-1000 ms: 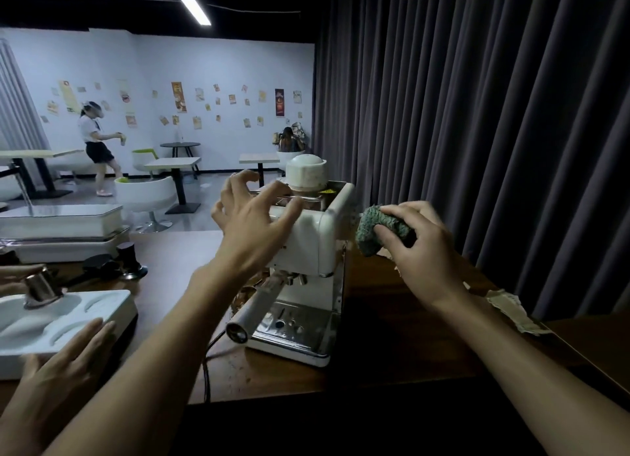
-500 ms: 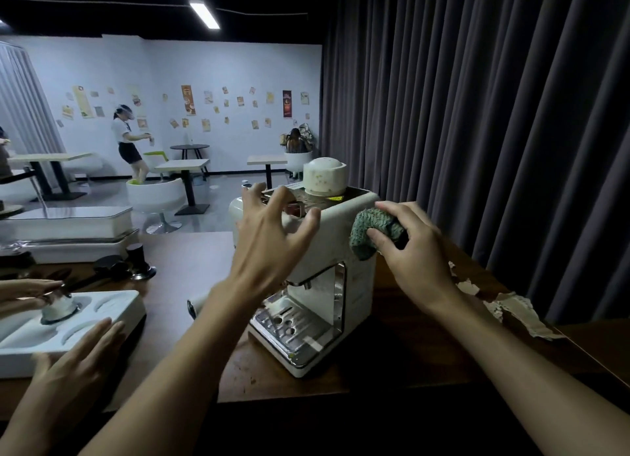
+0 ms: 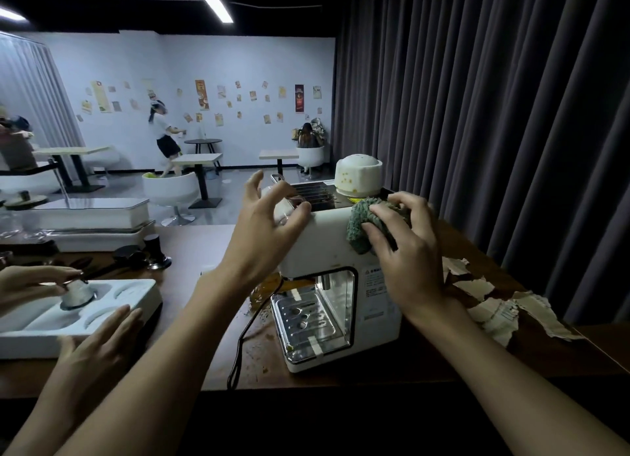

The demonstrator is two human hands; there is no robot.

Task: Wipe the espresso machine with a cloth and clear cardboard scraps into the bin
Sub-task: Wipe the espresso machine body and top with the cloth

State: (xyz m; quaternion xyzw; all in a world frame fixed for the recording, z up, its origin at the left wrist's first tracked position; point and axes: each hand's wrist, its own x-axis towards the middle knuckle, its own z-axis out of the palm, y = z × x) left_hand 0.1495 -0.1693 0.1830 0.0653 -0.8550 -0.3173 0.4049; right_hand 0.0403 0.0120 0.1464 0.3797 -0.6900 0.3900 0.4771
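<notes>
Pressing soft green cloth (image 3: 361,227) against rigid, probably heavy espresso machine (image 3: 341,251) with curled right hand (image 3: 405,251); bracing its top-left edge with spread left hand (image 3: 266,237).

The espresso machine (image 3: 341,285) side label's small print is unreadable.

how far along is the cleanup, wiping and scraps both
Nothing looks finished yet. In hand: the right hand presses the green cloth against the top edge of the espresso machine, and the left hand steadies its other side. Left: the cardboard scraps lie on the counter beside the machine, untouched. No bin is in view.
</notes>
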